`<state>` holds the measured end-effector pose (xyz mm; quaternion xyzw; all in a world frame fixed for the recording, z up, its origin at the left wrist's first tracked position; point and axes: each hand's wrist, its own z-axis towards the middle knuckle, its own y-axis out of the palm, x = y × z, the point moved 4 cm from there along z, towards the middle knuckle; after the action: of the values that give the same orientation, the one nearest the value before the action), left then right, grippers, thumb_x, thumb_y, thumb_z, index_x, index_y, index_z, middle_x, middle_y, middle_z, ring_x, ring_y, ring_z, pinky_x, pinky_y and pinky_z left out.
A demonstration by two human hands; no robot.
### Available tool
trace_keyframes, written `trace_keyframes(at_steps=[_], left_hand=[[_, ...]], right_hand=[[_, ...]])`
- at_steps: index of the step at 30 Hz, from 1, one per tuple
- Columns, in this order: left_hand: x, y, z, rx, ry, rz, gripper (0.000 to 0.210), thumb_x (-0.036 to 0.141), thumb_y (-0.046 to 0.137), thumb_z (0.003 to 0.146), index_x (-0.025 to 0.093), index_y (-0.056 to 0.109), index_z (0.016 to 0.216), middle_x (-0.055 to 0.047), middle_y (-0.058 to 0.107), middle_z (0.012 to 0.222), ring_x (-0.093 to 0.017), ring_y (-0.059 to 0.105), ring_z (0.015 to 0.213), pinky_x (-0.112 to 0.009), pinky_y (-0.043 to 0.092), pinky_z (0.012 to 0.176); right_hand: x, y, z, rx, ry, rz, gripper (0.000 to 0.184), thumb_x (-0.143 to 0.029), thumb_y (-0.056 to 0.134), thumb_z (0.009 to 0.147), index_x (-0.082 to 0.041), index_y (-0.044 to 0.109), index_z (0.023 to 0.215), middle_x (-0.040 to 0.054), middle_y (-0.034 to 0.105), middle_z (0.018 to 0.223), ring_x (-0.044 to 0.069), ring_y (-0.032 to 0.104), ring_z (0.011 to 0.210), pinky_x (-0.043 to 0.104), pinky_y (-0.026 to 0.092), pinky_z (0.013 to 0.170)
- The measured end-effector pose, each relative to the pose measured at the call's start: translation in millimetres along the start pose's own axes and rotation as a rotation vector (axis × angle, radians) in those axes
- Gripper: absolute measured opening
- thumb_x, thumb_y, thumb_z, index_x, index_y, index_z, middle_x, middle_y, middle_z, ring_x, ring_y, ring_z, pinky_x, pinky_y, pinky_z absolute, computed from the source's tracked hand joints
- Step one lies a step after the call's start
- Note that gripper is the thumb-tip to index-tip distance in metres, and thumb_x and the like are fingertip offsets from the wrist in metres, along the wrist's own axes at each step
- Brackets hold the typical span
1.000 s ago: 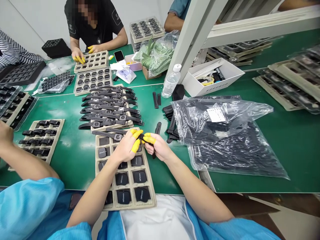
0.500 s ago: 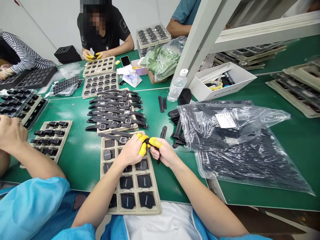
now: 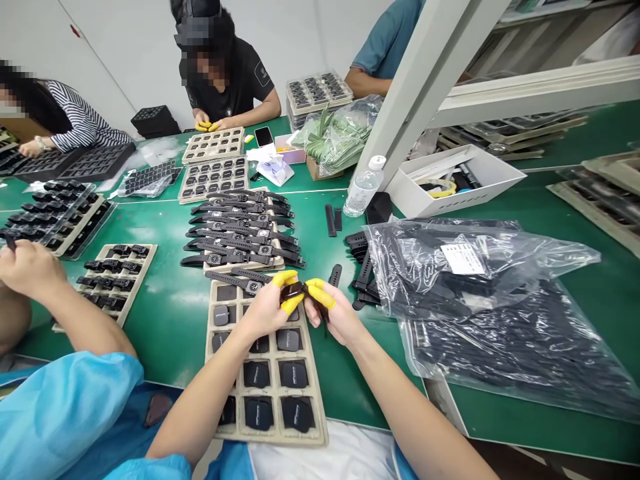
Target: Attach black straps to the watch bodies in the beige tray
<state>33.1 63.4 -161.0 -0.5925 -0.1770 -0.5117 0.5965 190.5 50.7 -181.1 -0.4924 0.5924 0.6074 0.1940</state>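
Over the far end of a beige tray (image 3: 321,427) my two hands meet, yellow covers on several fingertips. My left hand (image 3: 264,310) is closed on a smartwatch body (image 3: 292,291), its dark glossy face partly showing. From the other side my right hand (image 3: 336,313) pinches a black watch strap (image 3: 326,325) against the watch's edge; the fingers hide the joint. Square black pieces (image 3: 294,375) with pale print sit in the tray's compartments. Just beyond, finished-looking watches with straps (image 3: 240,235) lie in rows across another tray.
To the right lie loose black straps (image 3: 367,273) and clear bags of straps (image 3: 500,333). A water bottle (image 3: 364,188) and a white box (image 3: 455,180) stand behind them. At left, a co-worker's hand (image 3: 33,270) is near a watch tray (image 3: 137,280). Another person (image 3: 230,80) works opposite.
The watch between my hands has turned, so its dark glossy face now shows more. My view has shifted slightly, moving the whole scene right and down.
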Motion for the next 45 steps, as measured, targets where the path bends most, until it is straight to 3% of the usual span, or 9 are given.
trace_keyframes(at_steps=[4,7,11,15,17,21,24,27,45], left_hand=[[3,-1.9,1,0.160,-0.009,-0.127,0.026,0.042,0.068,0.097,0.017,0.067,0.105,-0.010,0.071,0.106,-0.022,0.070,0.101,-0.037,0.061,0.089],[0,-5.7,3,0.269,-0.100,-0.343,0.037,0.051,0.071,0.094,0.017,0.065,0.107,-0.010,0.072,0.108,-0.020,0.072,0.093,-0.032,0.063,0.075],[-16,-31.9,4,0.617,-0.266,-0.605,0.052,0.060,0.079,0.084,0.021,0.053,0.107,-0.006,0.074,0.103,-0.016,0.073,0.076,-0.022,0.058,0.054],[-26,-51.9,6,0.803,-0.295,-0.705,0.056,0.059,0.081,0.081,0.022,0.048,0.107,-0.008,0.077,0.106,-0.014,0.072,0.064,-0.019,0.051,0.045],[-27,-44.5,7,0.714,-0.355,-0.717,0.058,0.058,0.082,0.080,0.020,0.050,0.110,-0.011,0.077,0.110,-0.015,0.072,0.060,-0.020,0.050,0.043],[-22,-7.3,6,0.263,-0.397,-0.550,0.047,0.047,0.068,0.094,0.016,0.060,0.128,-0.015,0.075,0.121,-0.017,0.075,0.069,-0.023,0.056,0.047],[-12,4.8,3,0.081,-0.117,-0.185,0.040,0.022,0.056,0.096,0.020,0.064,0.135,-0.013,0.071,0.132,-0.024,0.074,0.107,-0.037,0.067,0.083],[-4,5.1,0,-0.028,0.135,0.062,0.055,0.006,0.049,0.090,0.023,0.062,0.141,-0.011,0.065,0.140,-0.025,0.060,0.136,-0.048,0.053,0.115],[0,2.1,-1,-0.091,0.221,0.106,0.046,0.022,0.041,0.106,0.020,0.049,0.151,-0.016,0.056,0.143,-0.026,0.053,0.139,-0.046,0.048,0.119]], right_hand=[[1,2,0,-0.072,0.059,-0.001,0.045,-0.062,0.072,0.089,-0.022,0.052,0.086,-0.0083,0.049,0.057,0.008,0.041,0.041,0.022,0.033,0.042],[6,8,-2,-0.158,0.212,0.108,0.046,-0.061,0.072,0.088,-0.022,0.049,0.084,-0.0100,0.043,0.057,0.006,0.030,0.039,0.021,0.025,0.038],[10,8,-4,-0.160,0.346,0.057,0.044,-0.057,0.078,0.083,-0.021,0.053,0.092,-0.0116,0.041,0.057,0.004,0.023,0.040,0.018,0.016,0.038],[6,-3,-2,-0.078,0.298,-0.141,0.044,-0.054,0.081,0.080,-0.022,0.051,0.090,-0.0112,0.045,0.057,0.005,0.029,0.041,0.019,0.021,0.039],[-2,-9,1,0.027,0.138,-0.185,0.045,-0.053,0.082,0.080,-0.022,0.051,0.090,-0.0105,0.049,0.060,0.005,0.036,0.042,0.019,0.028,0.041],[-7,-4,0,0.070,-0.064,-0.149,0.041,-0.056,0.075,0.087,-0.021,0.054,0.095,-0.0078,0.056,0.064,0.006,0.041,0.042,0.021,0.033,0.044],[1,7,-4,-0.030,0.009,-0.115,0.039,-0.056,0.070,0.090,-0.021,0.055,0.093,-0.0063,0.057,0.061,0.007,0.038,0.040,0.022,0.028,0.042],[8,11,-7,-0.102,0.141,-0.090,0.036,-0.052,0.072,0.088,-0.021,0.054,0.089,-0.0063,0.054,0.055,0.007,0.034,0.038,0.021,0.025,0.040],[7,12,0,-0.044,0.134,0.210,0.037,-0.045,0.080,0.082,-0.023,0.050,0.085,-0.0104,0.043,0.048,0.006,0.025,0.039,0.018,0.019,0.037]])
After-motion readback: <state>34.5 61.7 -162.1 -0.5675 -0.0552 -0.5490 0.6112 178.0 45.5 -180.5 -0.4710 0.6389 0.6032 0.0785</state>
